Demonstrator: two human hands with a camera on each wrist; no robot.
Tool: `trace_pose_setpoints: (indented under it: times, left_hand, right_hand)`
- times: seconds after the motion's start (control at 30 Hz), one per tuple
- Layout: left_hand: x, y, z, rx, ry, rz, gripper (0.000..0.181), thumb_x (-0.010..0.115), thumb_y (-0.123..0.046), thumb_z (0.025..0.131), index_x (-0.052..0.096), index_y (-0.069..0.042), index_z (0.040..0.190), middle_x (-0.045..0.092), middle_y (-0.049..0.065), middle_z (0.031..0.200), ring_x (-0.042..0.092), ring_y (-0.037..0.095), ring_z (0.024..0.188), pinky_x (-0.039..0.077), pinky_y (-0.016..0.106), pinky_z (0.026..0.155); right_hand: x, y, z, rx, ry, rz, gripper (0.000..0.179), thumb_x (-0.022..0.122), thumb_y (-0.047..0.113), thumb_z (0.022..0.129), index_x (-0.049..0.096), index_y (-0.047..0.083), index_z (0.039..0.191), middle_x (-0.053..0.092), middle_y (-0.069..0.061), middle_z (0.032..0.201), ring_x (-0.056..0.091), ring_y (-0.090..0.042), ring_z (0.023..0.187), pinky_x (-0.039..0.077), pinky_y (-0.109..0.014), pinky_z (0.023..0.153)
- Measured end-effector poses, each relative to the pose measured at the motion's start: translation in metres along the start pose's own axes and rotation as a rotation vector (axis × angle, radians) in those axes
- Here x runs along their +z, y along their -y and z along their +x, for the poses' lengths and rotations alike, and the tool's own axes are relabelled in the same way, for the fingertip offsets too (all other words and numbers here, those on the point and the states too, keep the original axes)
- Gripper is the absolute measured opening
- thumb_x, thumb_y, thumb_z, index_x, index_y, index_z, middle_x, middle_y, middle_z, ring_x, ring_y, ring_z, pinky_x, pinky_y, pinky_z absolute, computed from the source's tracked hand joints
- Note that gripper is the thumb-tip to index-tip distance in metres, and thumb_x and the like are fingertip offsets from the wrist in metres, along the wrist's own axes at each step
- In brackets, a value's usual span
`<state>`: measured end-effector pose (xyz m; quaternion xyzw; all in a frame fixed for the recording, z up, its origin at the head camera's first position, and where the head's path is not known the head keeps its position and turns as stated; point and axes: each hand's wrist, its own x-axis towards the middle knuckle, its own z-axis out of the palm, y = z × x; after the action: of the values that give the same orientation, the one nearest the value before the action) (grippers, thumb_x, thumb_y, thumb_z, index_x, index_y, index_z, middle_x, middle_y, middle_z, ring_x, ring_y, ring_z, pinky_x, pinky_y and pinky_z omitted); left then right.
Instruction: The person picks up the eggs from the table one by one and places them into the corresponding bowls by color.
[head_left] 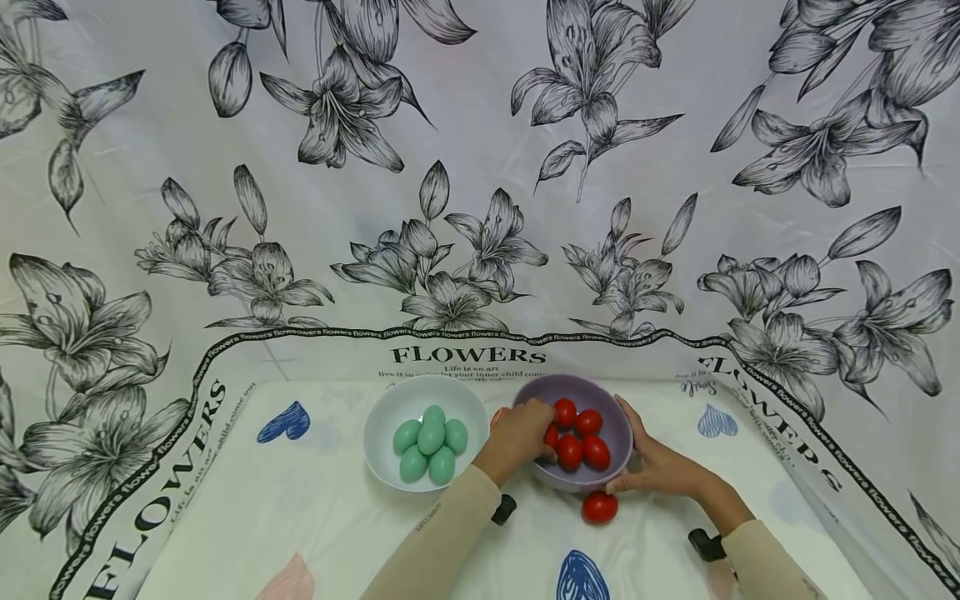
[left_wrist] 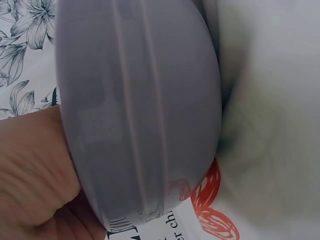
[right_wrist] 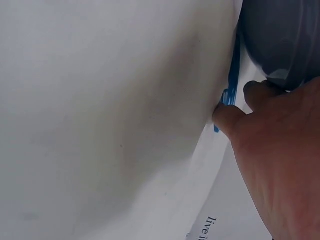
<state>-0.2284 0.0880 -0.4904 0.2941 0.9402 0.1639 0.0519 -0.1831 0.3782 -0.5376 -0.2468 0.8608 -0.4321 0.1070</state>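
A purple bowl [head_left: 573,482] holds several red eggs [head_left: 588,422]. My left hand [head_left: 519,435] reaches over its left rim, thumb and fingers about a red egg [head_left: 551,436] that they partly cover. In the left wrist view the bowl's outer wall [left_wrist: 145,110] hides those fingertips. My right hand [head_left: 663,467] holds the bowl's right side, fingers at the rim and thumb low at the front. Just outside the bowl, by that thumb, lies another red egg [head_left: 600,507]. The right wrist view shows the same hand [right_wrist: 280,145] against the dark bowl wall [right_wrist: 282,40].
Left of the purple bowl stands a white bowl [head_left: 377,458] with several pale green eggs [head_left: 431,437]. A white cloth [head_left: 315,492] with printed hearts covers the table. Behind it hangs a flower-printed curtain [head_left: 480,125].
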Motion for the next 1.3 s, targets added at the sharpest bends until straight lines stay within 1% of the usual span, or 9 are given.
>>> trace_pose_setpoints:
  times: [0.23,0.37,0.47,0.63,0.73,0.9,1.0,1.17,1.3]
  left_hand:
    - [-0.005,-0.002,0.000,-0.017,0.028,-0.006,0.037,0.101,-0.027,0.073,0.071,-0.017,0.094,0.060,-0.008,0.077,0.057,0.012,0.069,0.049,0.027,0.062]
    - [-0.009,-0.003,-0.009,0.023,0.003,0.010,0.036,0.095,-0.032,0.081,0.073,-0.015,0.104,0.061,-0.005,0.085,0.058,0.013,0.077,0.051,0.027,0.067]
    - [-0.011,-0.007,-0.026,0.101,-0.088,0.025,0.038,0.086,-0.036,0.091,0.072,-0.014,0.119,0.067,-0.004,0.103,0.062,0.013,0.095,0.056,0.025,0.080]
    - [0.003,-0.027,-0.075,0.343,-0.304,0.016,0.036,0.074,-0.033,0.101,0.069,-0.020,0.135,0.070,-0.008,0.128,0.065,0.007,0.119,0.052,0.022,0.104]
    - [0.023,-0.044,-0.097,0.434,-0.303,0.044,0.036,0.071,-0.034,0.103,0.068,-0.023,0.138,0.069,-0.012,0.134,0.063,0.004,0.123,0.047,0.019,0.108]
    - [0.053,-0.065,-0.107,0.365,-0.190,0.202,0.060,0.075,-0.041,0.099,0.055,-0.021,0.153,0.055,-0.009,0.154,0.051,0.006,0.140,0.039,0.020,0.117]
    - [0.063,-0.073,-0.108,0.316,-0.223,0.292,0.068,0.083,-0.040,0.093,0.056,-0.018,0.151,0.056,-0.007,0.148,0.055,0.007,0.133,0.046,0.019,0.110]
    - [0.071,-0.085,-0.103,0.273,-0.299,0.425,0.050,0.085,-0.034,0.090,0.069,-0.020,0.135,0.059,-0.011,0.122,0.058,0.005,0.106,0.053,0.018,0.088]
    - [0.074,-0.090,-0.100,0.196,-0.179,0.428,0.041,0.084,-0.035,0.091,0.072,-0.023,0.128,0.058,-0.012,0.124,0.061,0.004,0.101,0.055,0.018,0.082]
  right_hand:
    - [-0.003,0.004,0.002,0.000,-0.003,0.037,0.144,0.096,0.022,0.079,-0.017,0.030,0.168,0.005,-0.018,0.176,0.015,-0.053,0.157,0.017,-0.078,0.116]
    - [-0.002,0.005,0.004,-0.001,0.006,0.040,0.144,0.096,0.021,0.080,-0.018,0.030,0.168,0.005,-0.018,0.176,0.015,-0.053,0.157,0.016,-0.078,0.116]
    - [-0.002,0.006,0.006,-0.009,0.005,0.018,0.144,0.096,0.023,0.079,-0.017,0.029,0.168,0.008,-0.017,0.176,0.017,-0.051,0.157,0.018,-0.077,0.116]
    - [-0.007,0.008,0.010,-0.029,0.009,-0.027,0.144,0.096,0.026,0.079,-0.016,0.027,0.168,0.010,-0.016,0.176,0.020,-0.050,0.156,0.022,-0.074,0.118]
    - [-0.011,0.007,0.011,-0.025,0.000,-0.046,0.143,0.096,0.026,0.079,-0.016,0.028,0.168,0.011,-0.016,0.175,0.021,-0.049,0.157,0.023,-0.066,0.120]
    - [-0.009,0.006,0.008,0.003,-0.006,-0.022,0.142,0.096,0.026,0.079,-0.015,0.030,0.168,0.010,-0.014,0.176,0.019,-0.047,0.158,0.022,-0.064,0.120]
    - [-0.003,0.005,0.005,0.000,0.018,-0.006,0.141,0.094,0.027,0.081,-0.017,0.027,0.168,0.008,-0.017,0.176,0.018,-0.050,0.157,0.021,-0.072,0.119]
    - [0.001,0.004,-0.001,-0.013,-0.005,-0.002,0.141,0.095,0.025,0.079,-0.015,0.026,0.169,0.010,-0.018,0.175,0.019,-0.052,0.156,0.024,-0.074,0.118]
    - [0.002,0.003,0.000,-0.022,-0.009,-0.007,0.141,0.095,0.024,0.080,-0.015,0.024,0.169,0.011,-0.019,0.175,0.020,-0.052,0.156,0.023,-0.077,0.117]
